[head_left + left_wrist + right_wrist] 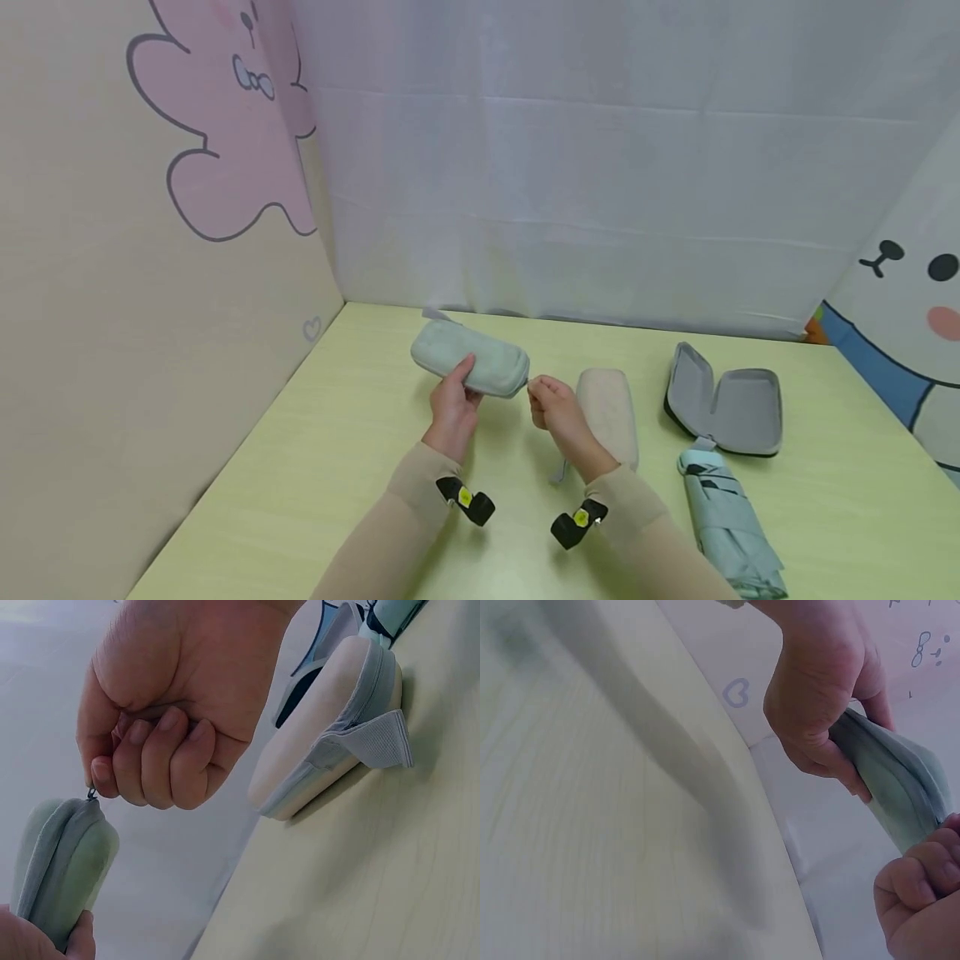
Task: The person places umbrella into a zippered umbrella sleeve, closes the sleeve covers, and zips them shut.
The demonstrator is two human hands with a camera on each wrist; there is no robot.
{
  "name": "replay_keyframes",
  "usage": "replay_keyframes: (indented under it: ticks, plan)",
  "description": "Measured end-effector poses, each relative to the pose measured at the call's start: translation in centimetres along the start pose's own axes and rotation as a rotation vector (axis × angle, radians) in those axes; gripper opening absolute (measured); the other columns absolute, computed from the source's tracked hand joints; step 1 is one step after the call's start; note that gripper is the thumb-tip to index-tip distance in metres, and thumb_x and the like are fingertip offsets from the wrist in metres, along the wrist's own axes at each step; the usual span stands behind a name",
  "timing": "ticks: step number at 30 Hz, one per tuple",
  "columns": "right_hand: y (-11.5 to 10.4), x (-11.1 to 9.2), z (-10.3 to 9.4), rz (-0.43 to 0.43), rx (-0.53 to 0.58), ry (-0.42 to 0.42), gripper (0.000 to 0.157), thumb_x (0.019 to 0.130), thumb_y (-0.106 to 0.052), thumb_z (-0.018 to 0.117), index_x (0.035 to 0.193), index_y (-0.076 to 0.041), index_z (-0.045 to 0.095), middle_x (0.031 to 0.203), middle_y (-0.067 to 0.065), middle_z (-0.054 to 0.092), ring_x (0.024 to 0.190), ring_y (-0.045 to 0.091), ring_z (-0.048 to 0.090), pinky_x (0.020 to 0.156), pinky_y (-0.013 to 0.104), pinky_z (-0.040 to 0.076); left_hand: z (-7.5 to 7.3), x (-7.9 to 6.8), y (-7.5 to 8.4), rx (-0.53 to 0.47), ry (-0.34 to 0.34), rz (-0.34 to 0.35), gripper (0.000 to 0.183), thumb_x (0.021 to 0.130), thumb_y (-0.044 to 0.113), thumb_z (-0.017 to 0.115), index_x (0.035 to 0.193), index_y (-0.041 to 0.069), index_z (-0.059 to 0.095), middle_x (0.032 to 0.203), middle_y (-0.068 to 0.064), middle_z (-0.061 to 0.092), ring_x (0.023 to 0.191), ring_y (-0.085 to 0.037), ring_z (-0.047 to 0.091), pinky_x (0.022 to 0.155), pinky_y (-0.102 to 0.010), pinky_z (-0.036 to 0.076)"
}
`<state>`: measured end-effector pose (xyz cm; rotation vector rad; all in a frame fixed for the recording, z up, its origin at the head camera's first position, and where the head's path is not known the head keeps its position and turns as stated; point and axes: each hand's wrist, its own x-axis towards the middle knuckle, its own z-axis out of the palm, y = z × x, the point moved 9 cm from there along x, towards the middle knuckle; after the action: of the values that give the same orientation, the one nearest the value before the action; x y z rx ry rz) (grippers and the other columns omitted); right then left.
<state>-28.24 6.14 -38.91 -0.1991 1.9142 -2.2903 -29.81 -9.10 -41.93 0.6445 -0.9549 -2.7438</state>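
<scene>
A pale green zippered case is held above the table by my left hand, thumb on its top face and fingers underneath. My right hand pinches the small zipper pull at the case's right end. In the left wrist view the zipper seam looks closed along the side that shows. A cream case with a grey fabric loop lies on the table, partly covered by my right hand and forearm in the head view.
On the right of the yellow-green table a grey-lined case lies spread out with its lid up. Just in front of it is a folded light-blue umbrella. A white curtain hangs behind the table, and a wall stands at the left.
</scene>
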Motion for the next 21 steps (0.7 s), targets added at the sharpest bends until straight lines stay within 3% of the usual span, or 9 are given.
replay_keyframes:
  ticks: [7,21]
  plan:
    - [0.2,-0.3,0.9,-0.018,-0.013,-0.015,0.031,0.098,-0.006,0.038,0.067,-0.004,0.038,0.053,-0.003,0.024,0.045,0.007,0.02,0.045,0.021,0.017,0.2,-0.1,0.2,-0.033,0.013,0.02,0.048,0.085,0.003,0.064,0.127,-0.006,0.044,0.122,-0.016,0.052,0.11,-0.025,0.051,0.094,-0.036,0.041]
    - [0.6,-0.7,1.5,-0.025,0.03,0.031,0.031,0.097,-0.005,0.041,0.066,-0.005,0.039,0.051,-0.004,0.025,0.043,0.006,0.02,0.044,0.02,0.017,0.3,-0.2,0.0,-0.094,0.03,0.017,0.049,0.086,0.003,0.064,0.128,-0.006,0.043,0.123,-0.017,0.051,0.11,-0.025,0.051,0.095,-0.037,0.041]
